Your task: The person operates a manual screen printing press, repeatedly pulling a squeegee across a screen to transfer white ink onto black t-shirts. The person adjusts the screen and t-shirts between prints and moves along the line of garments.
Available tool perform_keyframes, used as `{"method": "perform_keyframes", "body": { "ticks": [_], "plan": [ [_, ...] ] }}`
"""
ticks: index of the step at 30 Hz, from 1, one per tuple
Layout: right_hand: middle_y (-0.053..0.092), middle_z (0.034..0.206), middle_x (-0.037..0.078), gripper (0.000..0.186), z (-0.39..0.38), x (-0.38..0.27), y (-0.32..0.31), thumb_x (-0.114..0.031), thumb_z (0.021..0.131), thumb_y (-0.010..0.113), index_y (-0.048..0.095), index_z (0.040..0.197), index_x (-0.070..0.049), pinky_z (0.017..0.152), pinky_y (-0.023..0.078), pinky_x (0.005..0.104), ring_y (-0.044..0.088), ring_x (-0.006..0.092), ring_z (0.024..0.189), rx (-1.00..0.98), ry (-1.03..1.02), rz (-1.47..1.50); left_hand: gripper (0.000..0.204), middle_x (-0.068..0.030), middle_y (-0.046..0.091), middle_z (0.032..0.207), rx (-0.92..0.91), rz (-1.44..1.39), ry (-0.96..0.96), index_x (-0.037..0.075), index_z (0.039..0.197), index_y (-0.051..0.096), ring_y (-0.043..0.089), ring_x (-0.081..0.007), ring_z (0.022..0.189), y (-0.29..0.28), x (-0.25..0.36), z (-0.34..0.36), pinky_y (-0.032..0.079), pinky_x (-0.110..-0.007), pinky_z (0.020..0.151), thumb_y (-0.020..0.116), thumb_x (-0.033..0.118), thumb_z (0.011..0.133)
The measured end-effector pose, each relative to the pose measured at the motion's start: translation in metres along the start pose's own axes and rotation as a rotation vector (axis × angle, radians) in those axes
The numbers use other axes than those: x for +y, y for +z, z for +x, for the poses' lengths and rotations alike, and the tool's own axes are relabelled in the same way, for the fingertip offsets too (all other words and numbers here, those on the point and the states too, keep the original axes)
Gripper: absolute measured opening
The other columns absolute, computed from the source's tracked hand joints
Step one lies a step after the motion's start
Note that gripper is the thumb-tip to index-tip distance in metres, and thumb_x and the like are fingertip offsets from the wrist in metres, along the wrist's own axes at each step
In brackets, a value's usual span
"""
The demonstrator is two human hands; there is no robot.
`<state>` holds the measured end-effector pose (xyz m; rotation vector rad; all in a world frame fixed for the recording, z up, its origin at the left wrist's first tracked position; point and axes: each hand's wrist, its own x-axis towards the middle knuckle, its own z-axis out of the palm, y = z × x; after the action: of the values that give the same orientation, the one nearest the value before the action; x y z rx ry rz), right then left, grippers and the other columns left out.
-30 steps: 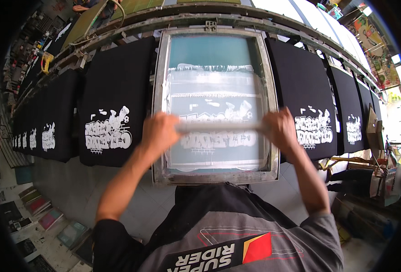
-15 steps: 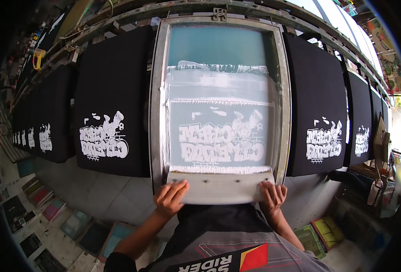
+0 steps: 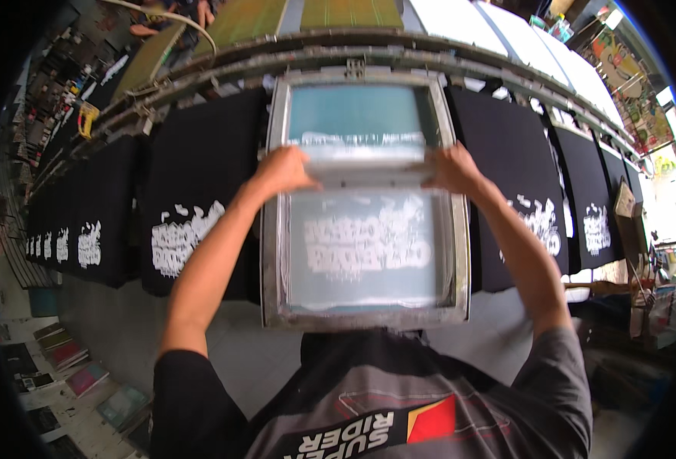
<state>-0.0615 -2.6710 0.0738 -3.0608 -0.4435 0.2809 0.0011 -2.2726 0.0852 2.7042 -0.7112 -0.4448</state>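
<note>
A screen-printing frame [image 3: 366,316] lies flat in front of me, its mesh [image 3: 361,292] pale blue-green with a white lettered design in the near half. A wide pale squeegee [image 3: 370,176] spans the mesh crosswise, past its middle. My left hand [image 3: 284,170] grips the squeegee's left end, and my right hand [image 3: 451,167] its right end. Just beyond the blade, a band of white ink [image 3: 361,142] stretches over the mesh. Black fabric panels flank the frame, the left one [image 3: 204,145] and the right one [image 3: 495,145] both bearing a white print.
More printed black panels [image 3: 89,199] continue along the row. A metal rail [image 3: 323,55] runs behind the frame. At the far left sits a yellow tool [image 3: 87,120]; another person's hand [image 3: 205,13] shows beyond. Flat stacks [image 3: 64,348] lie on the floor at lower left.
Both hands have carried the squeegee from the frame's near edge to the far part of the mesh, my arms now stretched forward. The view has shifted, showing more of the area behind the rail.
</note>
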Motion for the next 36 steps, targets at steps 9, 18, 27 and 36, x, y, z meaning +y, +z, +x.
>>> {"method": "perform_keyframes", "body": {
  "ticks": [9, 18, 27, 36],
  "plan": [
    [0.071, 0.109, 0.002, 0.035, -0.262, -0.135, 0.085, -0.010, 0.078, 0.071, 0.079, 0.112, -0.013, 0.107, 0.045, 0.0501, 0.066, 0.0235, 0.104, 0.522, -0.102, 0.180, 0.040, -0.0003, 0.079, 0.110, 0.551, -0.009, 0.283, 0.014, 0.111, 0.083, 0.067, -0.0235, 0.093, 0.141, 0.061, -0.263, 0.055, -0.038, 0.081, 0.076, 0.008, 0.072],
    [0.065, 0.124, 0.012, 0.074, -0.303, -0.144, 0.111, -0.012, 0.065, 0.074, 0.066, 0.139, -0.012, 0.114, 0.042, 0.0576, 0.060, 0.0324, 0.117, 0.369, -0.175, 0.297, 0.048, -0.0063, 0.074, 0.121, 0.599, -0.208, 0.285, 0.010, 0.124, 0.078, 0.066, -0.0265, 0.106, 0.170, 0.069, -0.303, 0.052, -0.043, 0.096, 0.085, 0.044, 0.090],
    [0.067, 0.112, 0.024, 0.068, -0.287, -0.094, 0.145, -0.055, 0.107, 0.059, 0.063, 0.130, 0.009, 0.094, 0.051, 0.0461, 0.065, 0.0341, 0.102, 0.436, 0.814, 0.762, 0.084, -0.0136, 0.047, 0.062, 0.419, -0.750, -0.869, -0.004, 0.073, 0.058, 0.049, -0.0230, 0.064, 0.210, 0.011, -0.324, 0.041, -0.044, 0.065, 0.056, 0.076, 0.102],
    [0.062, 0.088, 0.014, 0.077, -0.260, -0.091, 0.076, -0.065, 0.108, 0.053, 0.065, 0.119, 0.010, 0.078, 0.049, 0.0391, 0.057, 0.0201, 0.084, 0.287, 0.790, 0.970, 0.083, 0.0000, 0.032, 0.065, 0.460, -0.898, -0.785, 0.006, 0.066, 0.037, 0.035, -0.0104, 0.068, 0.130, 0.033, -0.303, 0.029, -0.037, 0.059, 0.064, 0.079, 0.096]
  ]
}}
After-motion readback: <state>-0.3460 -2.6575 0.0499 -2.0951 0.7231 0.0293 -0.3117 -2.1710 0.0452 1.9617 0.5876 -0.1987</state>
